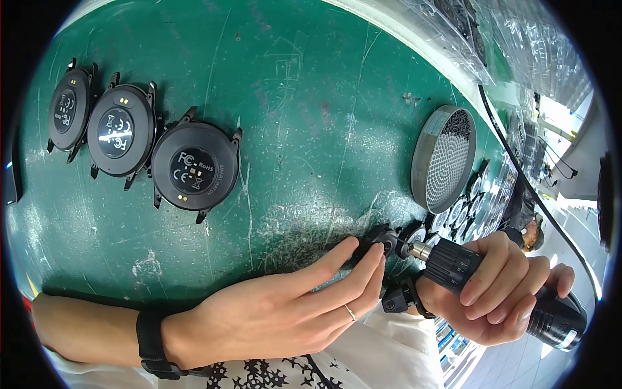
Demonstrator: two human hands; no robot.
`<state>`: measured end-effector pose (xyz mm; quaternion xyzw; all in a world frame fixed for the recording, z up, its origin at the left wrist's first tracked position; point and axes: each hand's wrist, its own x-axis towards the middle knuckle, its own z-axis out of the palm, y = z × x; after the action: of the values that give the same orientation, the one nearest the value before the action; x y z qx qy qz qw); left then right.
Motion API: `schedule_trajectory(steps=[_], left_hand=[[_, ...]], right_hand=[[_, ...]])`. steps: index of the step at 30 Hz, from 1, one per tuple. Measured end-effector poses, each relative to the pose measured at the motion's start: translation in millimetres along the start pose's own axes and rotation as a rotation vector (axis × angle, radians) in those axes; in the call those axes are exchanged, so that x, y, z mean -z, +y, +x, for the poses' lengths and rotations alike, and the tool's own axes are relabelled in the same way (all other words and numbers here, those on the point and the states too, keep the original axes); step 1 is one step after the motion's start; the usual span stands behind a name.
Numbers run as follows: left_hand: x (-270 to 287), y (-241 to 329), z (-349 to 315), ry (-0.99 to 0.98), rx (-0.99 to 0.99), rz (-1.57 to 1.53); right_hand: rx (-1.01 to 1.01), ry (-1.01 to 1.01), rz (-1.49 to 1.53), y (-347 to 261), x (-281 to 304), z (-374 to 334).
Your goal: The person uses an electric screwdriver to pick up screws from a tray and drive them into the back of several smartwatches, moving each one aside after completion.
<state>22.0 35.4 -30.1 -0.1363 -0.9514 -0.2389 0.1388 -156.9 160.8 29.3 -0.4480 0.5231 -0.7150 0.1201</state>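
My right hand [492,292] is wrapped round a black electric screwdriver [452,264], its silver chuck pointing left. The tip reaches a small dark watch case [382,241] at the table's near edge; whether it sits in a screw is too small to tell. My left hand [285,305] pinches that case with its fingertips, and a ring shows on one finger. Three round black smartwatch cases lie back-up at the left: one nearest my hand [195,166], a middle one [122,131] and a far-left one [70,110].
A round metal dish [420,162] with a dimpled plate, partly covered by small dark pieces, stands right of centre. Several more watch cases [457,214] lie beyond it. A black cable [512,155] crosses the right side near clear plastic trays [447,26]. Another person [532,235] is in the background.
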Motion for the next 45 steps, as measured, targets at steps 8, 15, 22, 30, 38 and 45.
schedule_trajectory(steps=[8,15,22,30,38,45], left_hand=[[0.5,0.5,2.3,-0.024,-0.006,0.006],[-1.5,0.7,1.0,-0.005,0.003,0.001],[1.6,-0.8,-0.6,-0.027,-0.014,0.014],[-0.7,-0.1,1.1,-0.021,-0.005,-0.004],[-1.3,-1.2,-0.2,-0.036,-0.011,-0.001],[-5.5,4.3,1.7,-0.029,0.030,0.008]], right_hand=[[0.060,-0.020,0.062,7.4,-3.6,5.8],[0.062,-0.007,0.090,9.0,-11.5,8.1],[0.063,0.018,0.109,9.0,-15.8,8.2],[0.074,0.094,-0.158,-2.0,3.2,0.1],[0.135,0.009,-0.020,12.8,-29.5,7.3],[0.082,-0.172,0.178,14.8,-24.6,7.6]])
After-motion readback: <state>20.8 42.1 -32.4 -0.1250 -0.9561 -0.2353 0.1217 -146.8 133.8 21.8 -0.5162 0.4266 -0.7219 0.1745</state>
